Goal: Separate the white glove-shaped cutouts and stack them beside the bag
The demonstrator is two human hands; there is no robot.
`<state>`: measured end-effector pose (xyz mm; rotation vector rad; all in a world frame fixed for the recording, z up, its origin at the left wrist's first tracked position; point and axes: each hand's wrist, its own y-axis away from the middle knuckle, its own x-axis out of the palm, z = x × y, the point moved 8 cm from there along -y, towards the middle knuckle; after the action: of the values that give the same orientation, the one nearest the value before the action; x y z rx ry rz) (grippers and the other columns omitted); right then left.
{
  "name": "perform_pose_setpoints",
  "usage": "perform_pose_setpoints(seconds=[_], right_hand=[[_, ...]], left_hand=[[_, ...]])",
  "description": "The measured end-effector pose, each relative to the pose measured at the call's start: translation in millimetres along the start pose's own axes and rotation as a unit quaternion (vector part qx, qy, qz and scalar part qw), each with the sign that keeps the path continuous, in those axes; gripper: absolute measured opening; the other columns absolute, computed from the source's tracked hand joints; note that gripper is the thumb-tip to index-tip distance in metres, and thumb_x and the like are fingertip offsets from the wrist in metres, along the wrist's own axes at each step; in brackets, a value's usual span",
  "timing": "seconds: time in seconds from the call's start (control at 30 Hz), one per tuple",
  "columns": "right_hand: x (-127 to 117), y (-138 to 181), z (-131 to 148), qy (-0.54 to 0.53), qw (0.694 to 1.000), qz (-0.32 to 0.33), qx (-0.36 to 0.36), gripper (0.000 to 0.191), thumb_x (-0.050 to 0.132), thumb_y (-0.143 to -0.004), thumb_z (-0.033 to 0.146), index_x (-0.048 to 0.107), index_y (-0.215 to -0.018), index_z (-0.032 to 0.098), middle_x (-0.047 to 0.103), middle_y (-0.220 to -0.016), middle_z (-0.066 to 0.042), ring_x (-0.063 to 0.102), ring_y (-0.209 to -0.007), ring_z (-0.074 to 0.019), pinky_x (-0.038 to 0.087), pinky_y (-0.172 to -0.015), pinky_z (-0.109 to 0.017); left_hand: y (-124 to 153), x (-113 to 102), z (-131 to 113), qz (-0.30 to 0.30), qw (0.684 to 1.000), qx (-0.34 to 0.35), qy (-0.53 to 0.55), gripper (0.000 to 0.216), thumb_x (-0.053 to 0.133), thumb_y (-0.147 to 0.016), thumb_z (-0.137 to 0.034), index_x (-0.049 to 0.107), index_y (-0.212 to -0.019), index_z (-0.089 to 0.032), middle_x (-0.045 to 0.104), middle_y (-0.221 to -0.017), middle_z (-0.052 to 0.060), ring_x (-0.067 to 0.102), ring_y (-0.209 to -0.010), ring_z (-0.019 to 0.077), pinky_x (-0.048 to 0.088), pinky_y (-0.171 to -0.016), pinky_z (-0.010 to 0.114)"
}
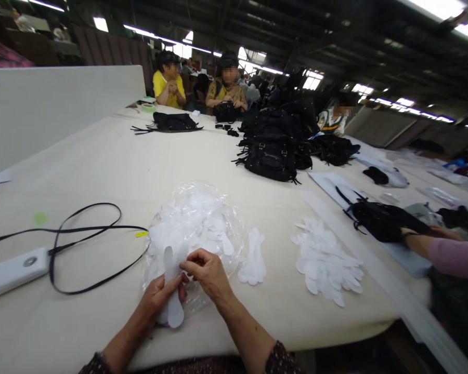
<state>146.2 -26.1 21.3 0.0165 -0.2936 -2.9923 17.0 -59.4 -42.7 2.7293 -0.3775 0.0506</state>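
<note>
We note a large workshop with strip lights overhead and a long worktable [113, 161] covered in pale cloth, at which several other people sit at the far end among heaps of black bags [271, 156]. Near the front edge lies a clear plastic bag [197, 218] of white cut pieces, and directly before it both of the person's hands work on one white piece [172, 288], long and narrow with rounded ends. The left hand [159, 296] grasps it from the side along its lower half; the right hand [206, 272] pinches its upper end between thumb and fingertips. In our judgement the piece is very light, thin and limp, likely to bend or fold under its own length, and not fragile; pieces from the stack may cling together. It is best held at the edges, one end in each hand, as here. To the right lie a small stack [253, 257] and a fanned pile [327, 259] of like pieces. A black strap [86, 228] loops at left beside a white bar [11, 270]. A co-worker's pink sleeve [454, 257] reaches in at right.
</note>
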Motion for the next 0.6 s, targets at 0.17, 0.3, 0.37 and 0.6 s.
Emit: perform_pose_setpoints(seconds=[0.17, 0.3, 0.37, 0.6], right_hand=[[1, -6, -3, 0.039, 0.999, -0.030, -0.009, 0.032, 0.076, -0.068, 0.042, 0.055, -0.061, 0.020, 0.057, -0.054, 0.006, 0.051, -0.052, -0.0091, 0.038, -0.051, -0.024], [2, -7, -5, 0.022, 0.999, -0.029, -0.014, 0.027, 0.070, -0.074, 0.036, 0.055, -0.059, 0.019, 0.055, -0.054, 0.006, 0.050, -0.053, -0.0086, 0.036, -0.052, -0.023], [3, -7, -7, 0.004, 1.000, -0.018, -0.003, 0.022, 0.067, -0.075, 0.035, 0.061, -0.064, 0.018, 0.058, -0.056, 0.005, 0.052, -0.054, -0.0086, 0.038, -0.053, -0.023], [-4, -9, -20, -0.052, 0.997, -0.005, 0.051, 0.032, 0.069, -0.073, 0.046, 0.074, -0.087, 0.018, 0.064, -0.060, 0.003, 0.056, -0.053, -0.0083, 0.042, -0.053, -0.022]], left_hand=[[-1, 1, -2, 0.005, 0.999, -0.011, -0.035, 0.051, 0.059, -0.075, -0.066, 0.063, -0.065, -0.016, 0.058, -0.053, 0.000, 0.049, -0.045, 0.0123, 0.035, -0.045, 0.025], [-2, 0, 1, -0.005, 1.000, -0.011, -0.018, 0.050, 0.061, -0.074, -0.064, 0.063, -0.065, -0.016, 0.061, -0.055, 0.001, 0.051, -0.047, 0.0132, 0.037, -0.047, 0.025], [-3, -1, 4, -0.009, 1.000, -0.011, 0.002, 0.050, 0.060, -0.075, -0.065, 0.065, -0.069, -0.016, 0.064, -0.056, 0.002, 0.052, -0.048, 0.0142, 0.038, -0.048, 0.026], [-1, 1, 4, -0.018, 0.999, -0.027, 0.034, 0.053, 0.060, -0.073, -0.067, 0.065, -0.063, -0.016, 0.065, -0.055, 0.003, 0.052, -0.047, 0.0144, 0.038, -0.048, 0.027]])
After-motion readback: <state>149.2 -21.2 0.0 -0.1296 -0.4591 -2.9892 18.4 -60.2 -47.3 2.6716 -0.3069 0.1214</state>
